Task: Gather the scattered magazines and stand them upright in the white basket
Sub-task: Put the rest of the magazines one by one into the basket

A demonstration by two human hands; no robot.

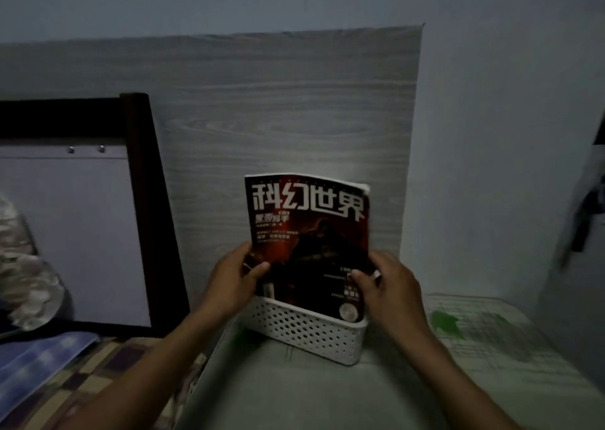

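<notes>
both hands gripping upright magazine [307, 233] edges, left [234, 280], right [389, 287], in white basket [304, 328]

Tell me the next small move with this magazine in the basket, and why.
Probably lean the magazine back against the wood-grain panel, then let go. Its lower edge already sits inside the white basket and it stands upright, but the left hand and right hand both grip its sides, so whether it would stand alone is not shown.
</notes>
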